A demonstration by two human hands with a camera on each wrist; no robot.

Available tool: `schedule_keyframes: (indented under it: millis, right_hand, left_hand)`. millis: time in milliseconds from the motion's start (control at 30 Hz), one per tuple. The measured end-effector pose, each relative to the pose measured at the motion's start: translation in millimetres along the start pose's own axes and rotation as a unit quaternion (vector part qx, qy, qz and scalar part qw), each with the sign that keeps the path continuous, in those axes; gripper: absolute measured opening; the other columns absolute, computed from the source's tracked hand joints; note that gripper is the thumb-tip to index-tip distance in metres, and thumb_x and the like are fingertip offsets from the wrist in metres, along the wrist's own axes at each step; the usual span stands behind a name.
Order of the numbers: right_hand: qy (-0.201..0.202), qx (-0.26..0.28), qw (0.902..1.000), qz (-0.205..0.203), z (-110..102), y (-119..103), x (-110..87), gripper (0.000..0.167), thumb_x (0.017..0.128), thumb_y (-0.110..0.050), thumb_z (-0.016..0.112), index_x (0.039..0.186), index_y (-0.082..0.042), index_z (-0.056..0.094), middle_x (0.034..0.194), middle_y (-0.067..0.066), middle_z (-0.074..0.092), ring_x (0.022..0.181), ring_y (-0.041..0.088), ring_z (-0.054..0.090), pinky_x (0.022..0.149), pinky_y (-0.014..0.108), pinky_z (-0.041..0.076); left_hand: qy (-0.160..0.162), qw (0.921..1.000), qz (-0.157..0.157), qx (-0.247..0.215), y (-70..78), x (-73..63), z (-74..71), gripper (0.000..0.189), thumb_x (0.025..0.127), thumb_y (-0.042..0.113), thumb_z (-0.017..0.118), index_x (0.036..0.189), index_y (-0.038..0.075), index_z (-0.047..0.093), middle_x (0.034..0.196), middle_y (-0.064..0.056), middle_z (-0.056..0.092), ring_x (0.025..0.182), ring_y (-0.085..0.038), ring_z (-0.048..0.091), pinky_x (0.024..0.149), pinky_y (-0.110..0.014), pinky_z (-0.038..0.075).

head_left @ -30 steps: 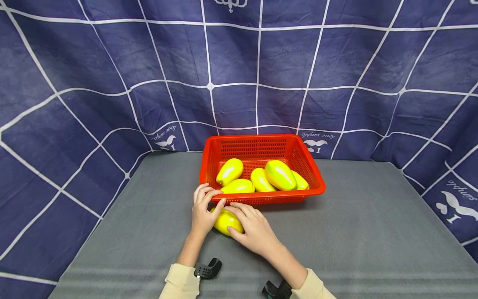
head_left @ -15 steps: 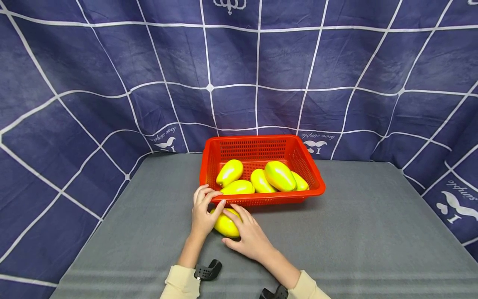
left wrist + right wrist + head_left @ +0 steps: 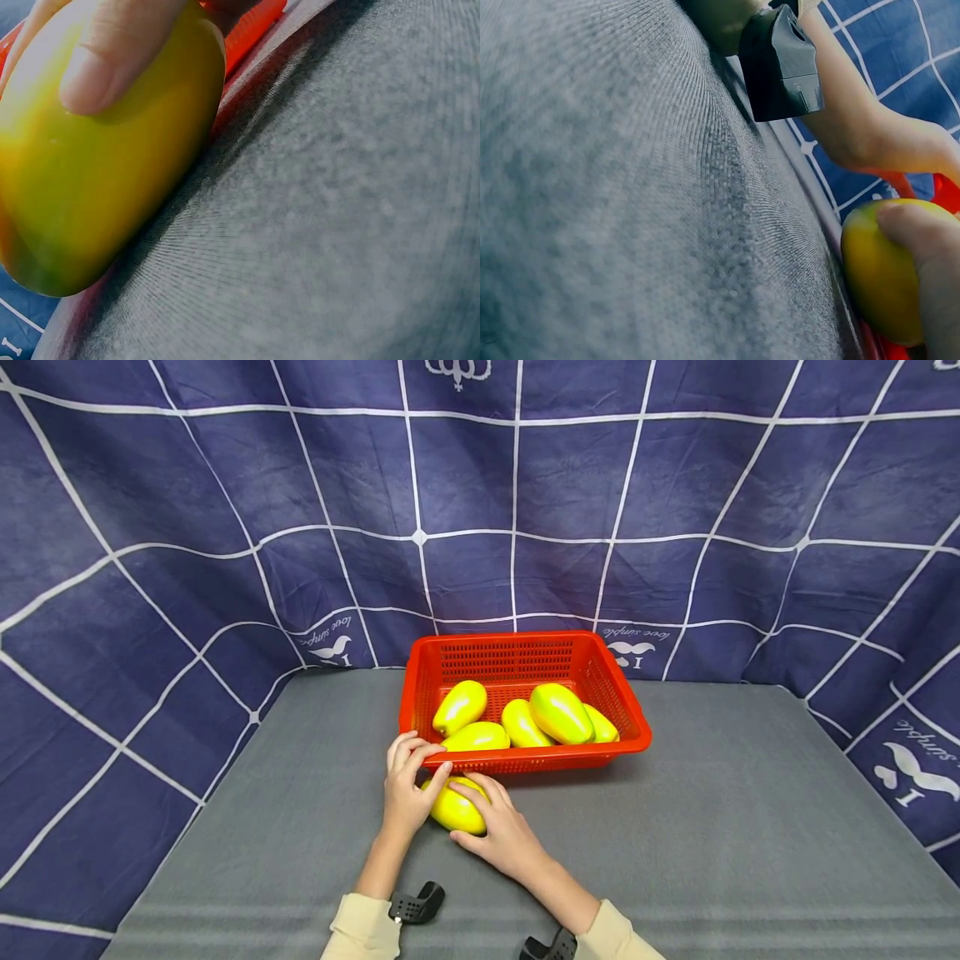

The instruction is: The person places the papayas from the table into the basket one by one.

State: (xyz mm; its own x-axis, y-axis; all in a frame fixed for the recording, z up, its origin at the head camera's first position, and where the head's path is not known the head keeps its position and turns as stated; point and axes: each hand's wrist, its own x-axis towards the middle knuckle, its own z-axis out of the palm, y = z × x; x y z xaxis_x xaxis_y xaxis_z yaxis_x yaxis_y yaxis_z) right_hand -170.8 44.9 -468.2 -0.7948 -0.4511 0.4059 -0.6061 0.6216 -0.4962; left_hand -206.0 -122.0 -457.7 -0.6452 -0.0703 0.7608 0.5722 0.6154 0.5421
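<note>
In front of the basket lies a yellow-green mango, glossy and oval. My right hand holds it from the right, with fingers over its top and thumb on the near side. Fingers of that hand press on the mango in the left wrist view. My left hand grips the front left corner of the red plastic basket, its fingers over the rim and its thumb alongside the mango. The right wrist view catches the mango and the left forearm beyond it.
Inside the basket are several more mangoes, one lying atop others at the right and one at the left. Grey cloth covers the table. A blue white-lined curtain hangs behind and at both sides.
The right hand has shifted slightly left and its thumb has moved nearer along the mango. The left hand and basket stay put.
</note>
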Motion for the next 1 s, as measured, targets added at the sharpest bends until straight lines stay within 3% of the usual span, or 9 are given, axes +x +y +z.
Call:
schedule_keyframes:
  millis: [300, 700, 1000]
  right_hand:
    - [0.015, -0.014, 0.9998, 0.005, 0, -2, -1.9, 0.059, 0.076, -0.04, 0.066, 0.13, -0.033, 0.044, 0.134, -0.005, 0.043, 0.12, 0.014, 0.045, 0.07, 0.037, 0.05]
    - [0.095, -0.053, 0.9924, -0.057, -6, -4, 0.2, 0.058, 0.069, -0.038, 0.069, 0.124, -0.029, 0.051, 0.126, -0.006, 0.05, 0.112, 0.013, 0.05, 0.059, 0.028, 0.049]
    - [0.018, -0.144, 0.9872, -0.066, -25, -11, 5.1, 0.055, 0.068, -0.042, 0.067, 0.12, -0.032, 0.053, 0.122, -0.007, 0.052, 0.112, 0.01, 0.05, 0.057, 0.027, 0.049]
  left_hand:
    - [0.005, 1.0, 0.007, 0.002, -0.4, 0.0, 0.6, 0.019, 0.073, 0.015, 0.071, 0.091, 0.011, 0.065, 0.097, -0.008, 0.054, 0.116, -0.028, 0.042, 0.091, -0.05, 0.038]
    - [0.007, 1.0, 0.004, -0.001, 0.0, 1.7, -0.5, 0.02, 0.072, 0.014, 0.071, 0.091, 0.011, 0.066, 0.096, -0.008, 0.054, 0.115, -0.029, 0.042, 0.092, -0.05, 0.037]
    - [0.002, 1.0, -0.005, 0.002, 0.7, 0.3, -0.1, 0.02, 0.073, 0.016, 0.071, 0.091, 0.012, 0.066, 0.097, -0.008, 0.054, 0.116, -0.028, 0.042, 0.09, -0.05, 0.038]
